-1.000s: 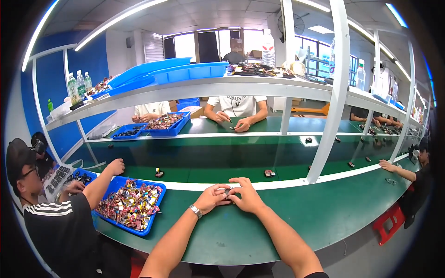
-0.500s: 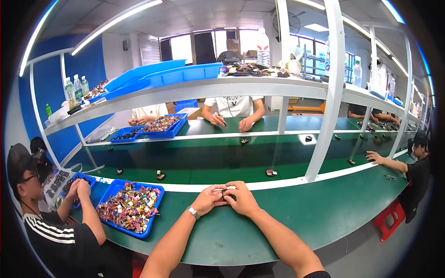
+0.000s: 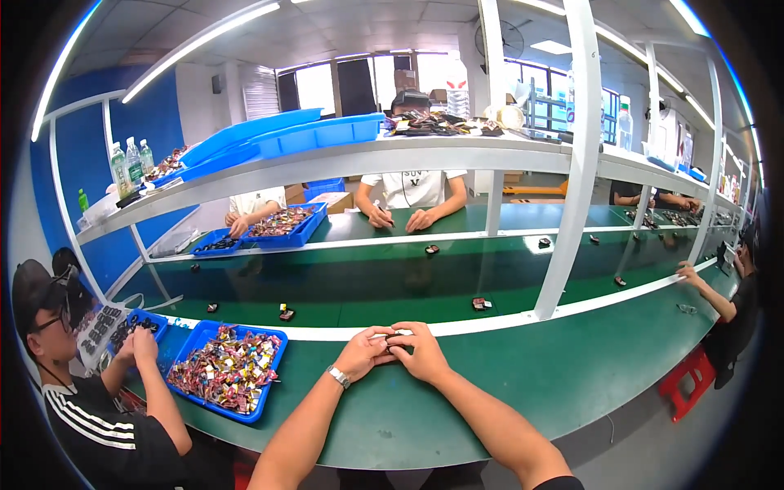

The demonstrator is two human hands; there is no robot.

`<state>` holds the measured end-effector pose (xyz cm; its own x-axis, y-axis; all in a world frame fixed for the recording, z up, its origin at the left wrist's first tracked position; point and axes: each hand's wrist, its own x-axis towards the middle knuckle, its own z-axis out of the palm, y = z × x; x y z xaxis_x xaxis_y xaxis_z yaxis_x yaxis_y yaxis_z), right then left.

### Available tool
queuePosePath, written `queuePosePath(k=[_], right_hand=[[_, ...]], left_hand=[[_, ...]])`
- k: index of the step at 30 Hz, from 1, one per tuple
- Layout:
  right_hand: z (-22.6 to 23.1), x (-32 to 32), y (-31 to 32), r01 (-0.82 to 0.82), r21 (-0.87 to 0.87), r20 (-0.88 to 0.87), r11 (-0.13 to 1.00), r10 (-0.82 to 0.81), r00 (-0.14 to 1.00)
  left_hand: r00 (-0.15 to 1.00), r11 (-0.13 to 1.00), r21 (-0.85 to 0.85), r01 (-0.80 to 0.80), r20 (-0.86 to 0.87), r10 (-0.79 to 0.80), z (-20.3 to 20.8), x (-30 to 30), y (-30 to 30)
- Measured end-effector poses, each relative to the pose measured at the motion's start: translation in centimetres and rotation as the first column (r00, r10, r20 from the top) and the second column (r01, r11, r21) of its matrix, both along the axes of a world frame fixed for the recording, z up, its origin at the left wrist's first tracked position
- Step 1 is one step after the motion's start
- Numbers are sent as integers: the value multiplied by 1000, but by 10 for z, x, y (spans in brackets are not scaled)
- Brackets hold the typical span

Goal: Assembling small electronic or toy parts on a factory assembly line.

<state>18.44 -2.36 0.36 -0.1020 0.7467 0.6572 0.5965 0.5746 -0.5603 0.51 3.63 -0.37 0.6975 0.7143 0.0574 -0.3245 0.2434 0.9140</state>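
Over the green bench [image 3: 392, 420], near its far edge, my left hand [image 3: 364, 353] and my right hand [image 3: 421, 351] meet at the fingertips. Between them they pinch a small dark part [image 3: 398, 333], mostly covered by my fingers, so its kind does not show. A metal-band watch is on my left wrist. Left of my forearms lies a blue tray [image 3: 280, 353] heaped with small parts in pink, yellow, white and dark colours.
Beyond a white rail runs a green belt [image 3: 392, 290] carrying scattered small parts, such as a dark red one [image 3: 481, 304]. White posts [image 3: 567, 180] hold a shelf overhead with blue trays and bottles. Co-workers sit left, right and opposite; a red stool [image 3: 687, 384] stands at right.
My fingers have shifted slightly around the dark part. The right-hand co-worker's hand has drawn back from the belt. At left, a co-worker's hands have lowered toward a tray.
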Motion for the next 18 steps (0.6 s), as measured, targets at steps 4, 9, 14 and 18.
queuePosePath(k=[4, 9, 14, 18], right_hand=[[9, -4, -7, -21, 45, 8, 999, 21, 1000], [16, -11, -10, 57, 93, -15, 994, -56, 998], [8, -8, -6, 77, 134, -14, 988, -76, 997], [5, -8, -5, 77, 101, -56, 992, -72, 996]], left_hand=[[998, 1000, 14, -25, 59, 24, -1, -2, 2], [992, 999, 3, -53, 114, 52, -2, -5, 1], [991, 1000, -2, -23, 133, 23, -4, -1, 2], [991, 1000, 4, -19, 131, 18, -4, -1, 2]])
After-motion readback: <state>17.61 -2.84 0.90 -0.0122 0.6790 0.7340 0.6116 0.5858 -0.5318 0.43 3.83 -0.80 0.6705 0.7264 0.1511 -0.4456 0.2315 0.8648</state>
